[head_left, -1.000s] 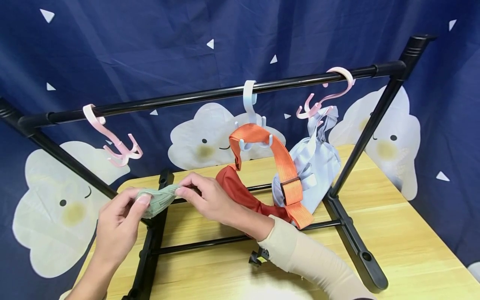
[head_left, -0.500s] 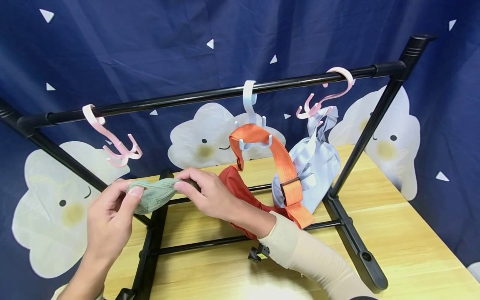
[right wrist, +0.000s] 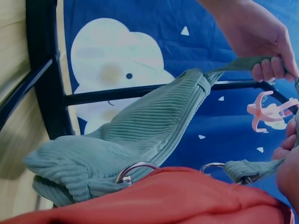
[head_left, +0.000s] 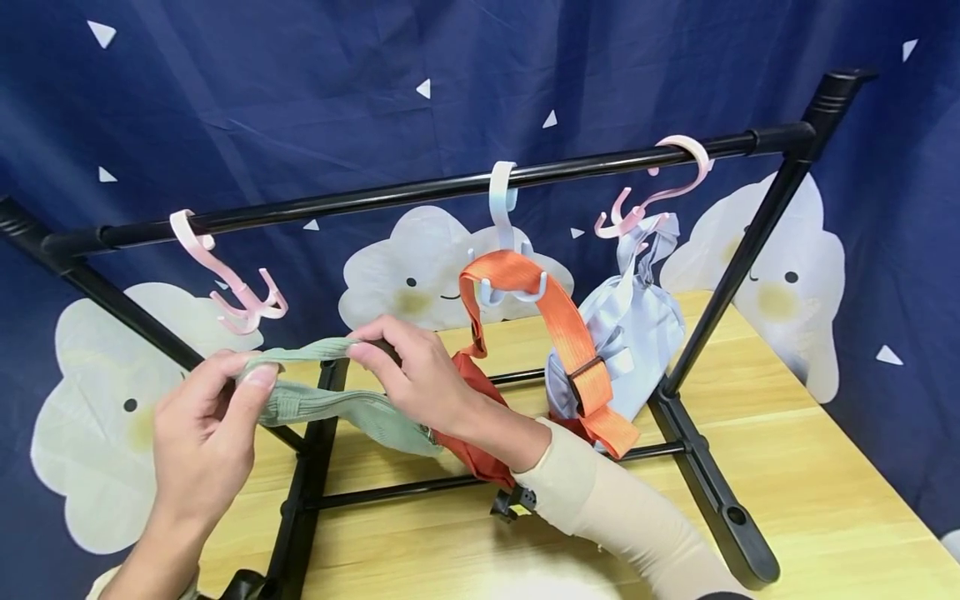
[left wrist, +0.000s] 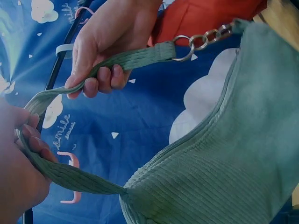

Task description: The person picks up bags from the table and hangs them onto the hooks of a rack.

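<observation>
A green ribbed shoulder bag (left wrist: 224, 154) hangs by its strap (left wrist: 135, 58) between my two hands, its zip and metal ring chain showing in the left wrist view. My left hand (head_left: 206, 429) pinches the strap on the left side of the head view. Farther right, my right hand (head_left: 420, 375) grips another stretch of the same strap, so the strap spans the space between them. Both hands are below a pink hook (head_left: 247, 307) on the rack's bar. My right forearm covers part of the green bag's body and of a red bag (head_left: 480, 442) behind it.
A black rack bar (head_left: 390, 197) runs across. From its pale blue hook (head_left: 501, 200) hangs the red bag's orange strap (head_left: 566, 325). A pale lilac bag (head_left: 630, 342) hangs from the right pink hook (head_left: 678, 150). Below is a wooden table (head_left: 810, 467).
My left hand has moved left and slightly up, while my right has risen slightly. The bunched green cloth has spread into an extended strap, and the bag's body shows below.
</observation>
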Demonstrator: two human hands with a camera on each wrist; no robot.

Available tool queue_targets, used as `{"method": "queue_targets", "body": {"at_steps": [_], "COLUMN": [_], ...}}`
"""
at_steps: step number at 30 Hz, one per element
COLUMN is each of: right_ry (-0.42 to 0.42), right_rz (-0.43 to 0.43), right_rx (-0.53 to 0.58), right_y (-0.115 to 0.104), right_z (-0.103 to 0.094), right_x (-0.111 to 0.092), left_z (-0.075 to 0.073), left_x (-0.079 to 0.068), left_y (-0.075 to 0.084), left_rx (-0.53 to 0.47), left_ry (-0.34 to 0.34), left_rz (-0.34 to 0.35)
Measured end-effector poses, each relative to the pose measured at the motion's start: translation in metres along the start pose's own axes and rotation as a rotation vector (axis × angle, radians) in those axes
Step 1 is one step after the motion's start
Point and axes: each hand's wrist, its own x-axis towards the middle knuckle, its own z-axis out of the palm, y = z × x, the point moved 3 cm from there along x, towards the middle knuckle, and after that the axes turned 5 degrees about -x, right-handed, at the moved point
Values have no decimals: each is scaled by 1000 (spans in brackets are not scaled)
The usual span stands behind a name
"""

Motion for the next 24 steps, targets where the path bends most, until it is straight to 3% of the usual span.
{"method": "queue_targets", "body": {"at_steps": [12, 24], "right_ry": [62, 44], "right_rz": [-25, -5], "right_rx": [-27, -10], "right_y": [-11, -21], "right_z": [-6, -11], "right_x": [17, 34], "left_z": [-6, -10], "left_x": [14, 22], "left_y": [7, 15], "left_rx": [19, -3], "left_ry": [0, -2], "left_rz": [4, 10]}}
